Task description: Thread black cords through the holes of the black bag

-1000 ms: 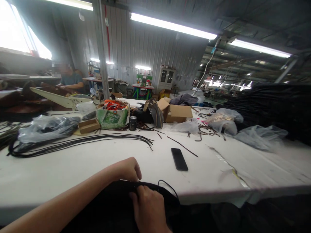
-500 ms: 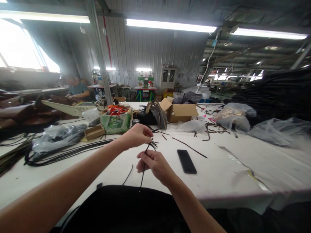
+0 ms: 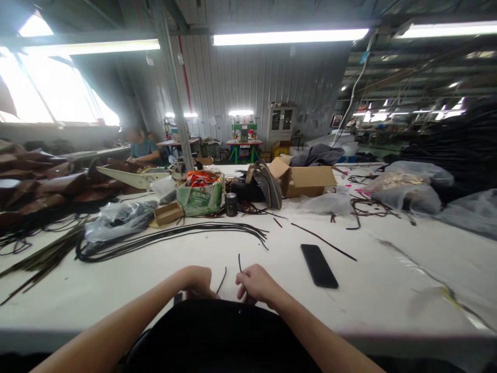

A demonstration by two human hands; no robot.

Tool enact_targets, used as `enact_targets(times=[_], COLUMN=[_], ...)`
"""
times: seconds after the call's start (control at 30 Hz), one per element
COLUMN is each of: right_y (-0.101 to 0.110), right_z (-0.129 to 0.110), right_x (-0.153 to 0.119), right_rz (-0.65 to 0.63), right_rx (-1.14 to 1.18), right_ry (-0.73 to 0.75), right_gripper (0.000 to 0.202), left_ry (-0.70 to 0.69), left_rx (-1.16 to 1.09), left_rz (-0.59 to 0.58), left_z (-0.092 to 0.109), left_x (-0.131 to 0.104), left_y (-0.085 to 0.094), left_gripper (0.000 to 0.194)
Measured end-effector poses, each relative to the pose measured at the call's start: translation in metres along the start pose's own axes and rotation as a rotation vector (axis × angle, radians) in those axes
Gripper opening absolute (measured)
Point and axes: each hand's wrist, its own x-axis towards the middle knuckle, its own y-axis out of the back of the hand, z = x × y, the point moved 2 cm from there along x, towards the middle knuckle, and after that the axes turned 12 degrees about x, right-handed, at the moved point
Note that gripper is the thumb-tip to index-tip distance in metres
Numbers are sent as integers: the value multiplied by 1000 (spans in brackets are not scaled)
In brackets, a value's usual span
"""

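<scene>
My right hand is closed in a pinch around a thin black cord, whose upper end sticks up above the fingers. Low at the table's near edge, my left hand is bent downward, its fingers mostly hidden behind black cloth in front of my body. Between the hands a short black cord piece lies on the white table. Beside the left wrist a small dark object shows in part. Beyond both hands stretches a bundle of long black cords.
A black phone lies right of my hands. Farther back stand a green bag, a dark jar, a small open box and a cardboard box. Plastic bags lie at both sides. Another person sits far left.
Both hands have come down toward my body; the left has let go of the cord's upper end and moved left. The right still pinches the cord. The view has shifted.
</scene>
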Motion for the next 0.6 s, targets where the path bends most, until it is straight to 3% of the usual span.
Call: enact_targets(times=[0.17, 0.27, 0.37, 0.6], right_y=[-17, -22, -27, -37], right_z=[14, 23, 28, 14], right_x=[5, 2, 1, 2], right_rz=[84, 76, 59, 51], right_rx=[-129, -73, 42, 354], right_ry=[54, 74, 125, 342], right_gripper=[25, 26, 36, 95], left_ry=[-227, -263, -237, -253], left_rx=[-188, -494, -721, -799], left_rz=[207, 296, 390, 641], left_z=[7, 15, 24, 37], left_x=[17, 10, -4, -31], left_y=[-16, -16, -20, -38], left_gripper=[2, 21, 27, 27])
